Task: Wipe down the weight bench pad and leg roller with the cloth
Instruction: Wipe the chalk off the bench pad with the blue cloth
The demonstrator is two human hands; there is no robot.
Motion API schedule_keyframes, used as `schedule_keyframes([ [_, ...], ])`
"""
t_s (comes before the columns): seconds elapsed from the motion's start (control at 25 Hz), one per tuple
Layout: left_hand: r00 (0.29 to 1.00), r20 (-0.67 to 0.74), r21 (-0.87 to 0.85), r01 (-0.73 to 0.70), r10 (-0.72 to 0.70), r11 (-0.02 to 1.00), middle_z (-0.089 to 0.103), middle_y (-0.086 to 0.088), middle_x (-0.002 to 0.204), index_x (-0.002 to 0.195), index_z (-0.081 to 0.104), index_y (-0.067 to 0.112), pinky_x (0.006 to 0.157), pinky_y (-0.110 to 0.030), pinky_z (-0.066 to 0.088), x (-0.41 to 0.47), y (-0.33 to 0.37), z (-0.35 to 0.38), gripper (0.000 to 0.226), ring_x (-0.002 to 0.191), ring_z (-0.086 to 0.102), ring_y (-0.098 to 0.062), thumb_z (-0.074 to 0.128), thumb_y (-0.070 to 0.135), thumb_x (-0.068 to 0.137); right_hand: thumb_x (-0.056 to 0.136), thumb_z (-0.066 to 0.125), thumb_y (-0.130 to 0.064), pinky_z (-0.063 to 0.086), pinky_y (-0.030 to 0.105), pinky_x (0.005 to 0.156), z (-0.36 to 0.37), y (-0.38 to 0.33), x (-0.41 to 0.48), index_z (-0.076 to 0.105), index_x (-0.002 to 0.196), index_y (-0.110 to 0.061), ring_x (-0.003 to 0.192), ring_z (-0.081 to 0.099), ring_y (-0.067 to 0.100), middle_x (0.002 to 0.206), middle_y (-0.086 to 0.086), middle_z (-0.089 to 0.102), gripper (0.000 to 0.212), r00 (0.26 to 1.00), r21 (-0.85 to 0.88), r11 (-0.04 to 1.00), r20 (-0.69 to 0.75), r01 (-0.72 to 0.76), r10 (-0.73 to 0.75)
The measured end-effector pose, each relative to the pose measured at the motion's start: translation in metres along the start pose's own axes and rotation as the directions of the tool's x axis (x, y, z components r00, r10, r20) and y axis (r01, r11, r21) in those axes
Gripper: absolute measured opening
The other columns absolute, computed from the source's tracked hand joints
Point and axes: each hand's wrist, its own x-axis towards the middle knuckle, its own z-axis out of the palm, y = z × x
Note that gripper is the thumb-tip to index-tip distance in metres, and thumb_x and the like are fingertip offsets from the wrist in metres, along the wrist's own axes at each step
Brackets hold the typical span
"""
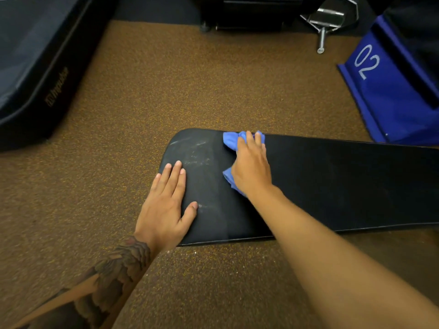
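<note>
The black weight bench pad [332, 181] runs from the centre of the view to the right edge, with its rounded end at the left. Whitish smears mark the pad near that end. My right hand [251, 165] presses a blue cloth [231, 140] flat onto the pad near its far edge; cloth corners stick out beyond the fingertips and under the palm. My left hand [166, 205] lies flat on the rounded end of the pad, fingers apart, holding nothing. No leg roller is in view.
Brown speckled rubber floor [166, 79] surrounds the bench. A dark padded box [35, 67] stands at the far left. A blue block marked 02 [384, 91] sits at the far right. A chrome cable handle [325, 24] and black equipment base lie at the back.
</note>
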Motion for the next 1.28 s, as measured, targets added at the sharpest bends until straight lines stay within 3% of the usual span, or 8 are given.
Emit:
schedule_keyframes([
  [0.12, 1.0, 0.0, 0.01, 0.006, -0.006, 1.0, 0.012, -0.01, 0.164, 0.154, 0.023, 0.003, 0.123, -0.037, 0.0, 0.001, 0.0, 0.001, 0.077, 0.152, 0.003, -0.025, 0.032, 0.05, 0.094, 0.088, 0.05, -0.012, 0.012, 0.041, 0.114, 0.005, -0.029, 0.016, 0.041, 0.134, -0.005, 0.137, 0.022, 0.033, 0.146, 0.014, 0.034, 0.048, 0.999, -0.075, 0.996, -0.002, 0.048, -0.048],
  [0.28, 1.0, 0.01, 0.007, 0.012, -0.012, 1.0, 0.011, -0.012, 0.164, 0.153, 0.023, 0.001, 0.123, -0.038, 0.002, 0.002, 0.001, 0.001, 0.077, 0.152, 0.004, -0.026, 0.032, 0.048, 0.093, 0.085, 0.055, -0.011, 0.003, 0.042, 0.118, 0.004, -0.047, -0.056, 0.028, 0.143, -0.004, 0.143, 0.01, 0.033, 0.153, 0.016, 0.02, 0.065, 0.98, 0.002, 0.984, 0.089, 0.179, -0.179],
  [0.44, 1.0, 0.009, -0.012, 0.01, -0.01, 1.0, 0.01, -0.01, 0.164, 0.154, 0.021, 0.003, 0.122, -0.039, 0.002, 0.001, 0.001, 0.0, 0.076, 0.152, 0.002, -0.025, 0.032, 0.048, 0.094, 0.067, 0.056, 0.009, 0.027, 0.052, 0.108, -0.001, -0.016, -0.106, 0.053, 0.126, 0.001, 0.132, 0.038, 0.041, 0.138, 0.022, 0.047, 0.06, 0.983, -0.033, 0.984, 0.07, 0.174, -0.171],
  [0.52, 1.0, 0.004, -0.022, 0.006, -0.006, 1.0, 0.01, -0.01, 0.164, 0.154, 0.022, 0.003, 0.122, -0.037, 0.0, 0.001, 0.001, -0.001, 0.076, 0.152, 0.003, -0.025, 0.033, 0.048, 0.093, 0.061, 0.06, 0.013, 0.029, 0.053, 0.105, -0.001, -0.007, -0.091, 0.056, 0.122, 0.002, 0.128, 0.041, 0.043, 0.134, 0.023, 0.051, 0.062, 0.987, -0.063, 0.986, 0.056, 0.151, -0.148],
  [0.72, 1.0, -0.006, -0.028, 0.0, 0.0, 1.0, 0.009, -0.009, 0.165, 0.155, 0.02, 0.005, 0.122, -0.039, 0.001, 0.0, 0.0, 0.001, 0.076, 0.152, 0.002, -0.024, 0.034, 0.048, 0.093, 0.082, 0.043, 0.006, 0.008, 0.045, 0.116, -0.005, -0.011, -0.012, 0.032, 0.14, -0.003, 0.142, 0.012, 0.035, 0.152, 0.016, 0.024, 0.06, 0.996, -0.088, 0.993, 0.065, 0.074, -0.069],
  [0.92, 1.0, -0.006, -0.03, -0.008, 0.007, 1.0, 0.011, -0.01, 0.164, 0.154, 0.021, 0.004, 0.123, -0.04, 0.002, 0.001, 0.0, 0.001, 0.076, 0.152, 0.004, -0.025, 0.034, 0.048, 0.093, 0.082, 0.043, 0.002, 0.004, 0.044, 0.116, 0.003, -0.023, -0.007, 0.027, 0.143, -0.002, 0.143, 0.011, 0.033, 0.153, 0.016, 0.02, 0.063, 0.979, -0.069, 0.982, 0.112, 0.177, -0.169],
  [1.12, 1.0, -0.002, -0.029, -0.002, 0.002, 1.0, 0.013, -0.01, 0.164, 0.154, 0.023, 0.004, 0.123, -0.038, 0.002, 0.001, -0.001, -0.001, 0.075, 0.152, 0.007, -0.026, 0.037, 0.047, 0.093, 0.068, 0.044, 0.004, 0.03, 0.052, 0.105, -0.002, -0.007, -0.076, 0.053, 0.126, 0.005, 0.128, 0.043, 0.041, 0.136, 0.025, 0.048, 0.058, 0.921, -0.042, 0.927, 0.145, 0.372, -0.363],
  [1.28, 1.0, 0.007, -0.023, -0.005, 0.005, 1.0, 0.012, -0.009, 0.164, 0.154, 0.023, 0.004, 0.122, -0.041, 0.005, 0.0, -0.001, -0.001, 0.075, 0.152, 0.006, -0.025, 0.037, 0.047, 0.093, 0.075, 0.052, 0.008, 0.021, 0.046, 0.112, -0.004, -0.011, -0.044, 0.04, 0.135, 0.004, 0.137, 0.028, 0.04, 0.146, 0.025, 0.033, 0.062, 0.977, -0.039, 0.987, 0.152, 0.159, -0.151],
])
